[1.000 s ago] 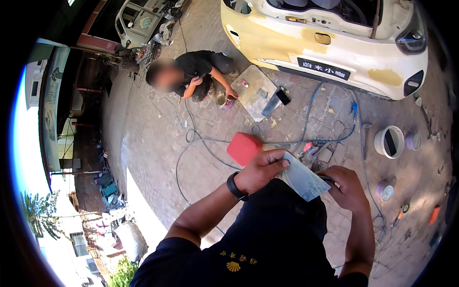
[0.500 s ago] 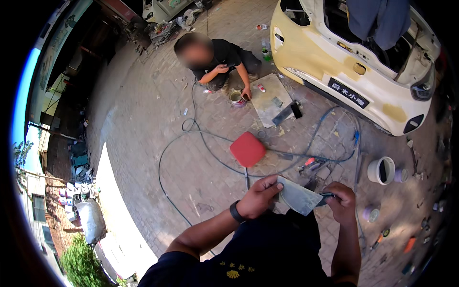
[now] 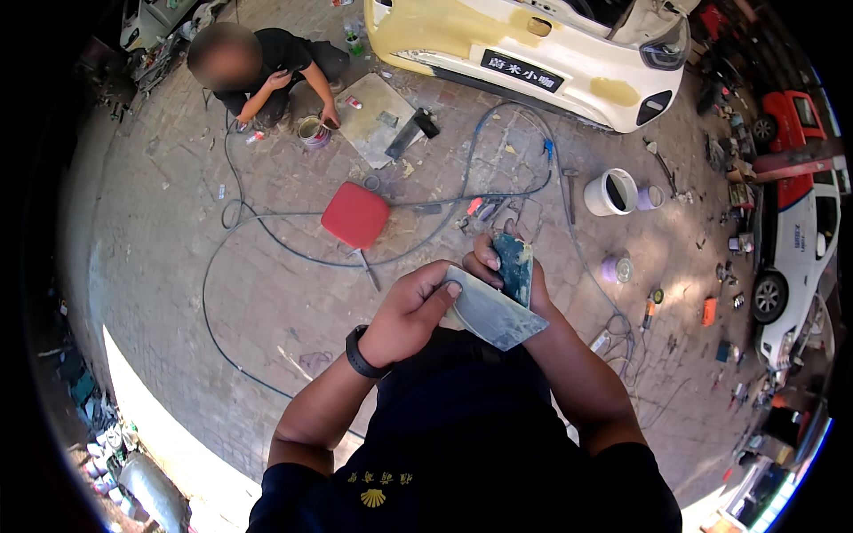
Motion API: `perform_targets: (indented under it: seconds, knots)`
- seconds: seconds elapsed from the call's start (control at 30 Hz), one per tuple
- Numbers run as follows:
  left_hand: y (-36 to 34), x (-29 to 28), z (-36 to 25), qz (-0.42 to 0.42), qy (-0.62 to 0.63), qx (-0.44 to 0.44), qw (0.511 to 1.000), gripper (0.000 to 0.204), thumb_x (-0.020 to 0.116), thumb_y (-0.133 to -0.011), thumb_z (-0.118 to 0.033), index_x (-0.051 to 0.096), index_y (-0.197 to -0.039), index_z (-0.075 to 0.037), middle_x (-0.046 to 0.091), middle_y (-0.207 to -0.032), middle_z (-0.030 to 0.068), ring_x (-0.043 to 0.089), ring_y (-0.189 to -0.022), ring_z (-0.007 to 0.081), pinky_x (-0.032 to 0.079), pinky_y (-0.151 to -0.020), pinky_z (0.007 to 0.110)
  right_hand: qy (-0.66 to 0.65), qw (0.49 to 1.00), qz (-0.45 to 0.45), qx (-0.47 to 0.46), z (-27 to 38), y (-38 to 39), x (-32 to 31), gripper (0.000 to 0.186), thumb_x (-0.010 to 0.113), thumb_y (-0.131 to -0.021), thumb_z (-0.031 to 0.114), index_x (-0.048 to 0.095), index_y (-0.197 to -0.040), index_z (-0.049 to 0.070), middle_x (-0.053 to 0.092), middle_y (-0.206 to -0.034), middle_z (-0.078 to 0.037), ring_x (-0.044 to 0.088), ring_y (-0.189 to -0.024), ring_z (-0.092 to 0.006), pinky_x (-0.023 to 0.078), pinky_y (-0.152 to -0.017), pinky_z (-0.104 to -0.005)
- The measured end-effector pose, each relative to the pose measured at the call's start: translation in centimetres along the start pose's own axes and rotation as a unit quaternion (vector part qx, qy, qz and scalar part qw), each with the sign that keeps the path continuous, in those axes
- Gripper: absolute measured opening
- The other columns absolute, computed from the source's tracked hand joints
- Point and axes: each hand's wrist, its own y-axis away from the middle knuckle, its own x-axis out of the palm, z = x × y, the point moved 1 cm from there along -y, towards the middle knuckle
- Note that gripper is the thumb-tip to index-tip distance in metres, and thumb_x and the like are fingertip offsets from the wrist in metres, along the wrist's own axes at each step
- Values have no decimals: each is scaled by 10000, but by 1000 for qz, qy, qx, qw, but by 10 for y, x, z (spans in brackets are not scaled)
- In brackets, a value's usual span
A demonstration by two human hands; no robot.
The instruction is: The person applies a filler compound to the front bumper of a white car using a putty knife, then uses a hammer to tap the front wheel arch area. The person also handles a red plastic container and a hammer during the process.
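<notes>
My left hand (image 3: 411, 309), a dark watch on its wrist, grips a flat grey spreader (image 3: 494, 313) between thumb and fingers. The spreader is smeared with pale filler along its lower edge. Just beyond it, my right hand (image 3: 482, 255) is closed on a dark green scraper (image 3: 514, 261) with dried pale filler on its edges. In the picture the two plates overlap; whether they touch I cannot tell. Both are held in front of my body, above the paved ground. Part of my right hand is hidden behind the scraper.
A red stool (image 3: 355, 216) stands ahead, with a looping hose (image 3: 418, 201) on the paving. Farther left a person (image 3: 293, 67) crouches by an open can (image 3: 313, 133) and a filler-stained board (image 3: 369, 133). A car's rear bumper (image 3: 569, 75) is ahead; a white bucket (image 3: 610, 193) stands right.
My right hand has come in closer to the left and lifted the scraper, whose flat side now shows beside the spreader. The view has swung to the right.
</notes>
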Motion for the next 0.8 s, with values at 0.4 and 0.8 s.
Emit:
perform_targets:
  seconds: [0.4,0.8]
  knots:
    - [-6,45,-19,19,93,-67,993,169,575,-1065,-135,650,-1168,-23,627,-955,-16,531,-837,66,438,-761,244,266,950,-115,115,7,84,-23,539,589,-1056,484,692,-1178,-31,722,-956,-121,711,-788,-163,575,-683,-300]
    - [-56,92,-23,204,-52,-10,978,179,569,-1073,-142,661,-1135,-1,615,-956,-12,544,-895,77,455,-791,255,235,943,-210,103,45,174,-34,487,624,-1047,386,684,-1247,-54,741,-1001,-132,720,-860,-201,576,-771,-322]
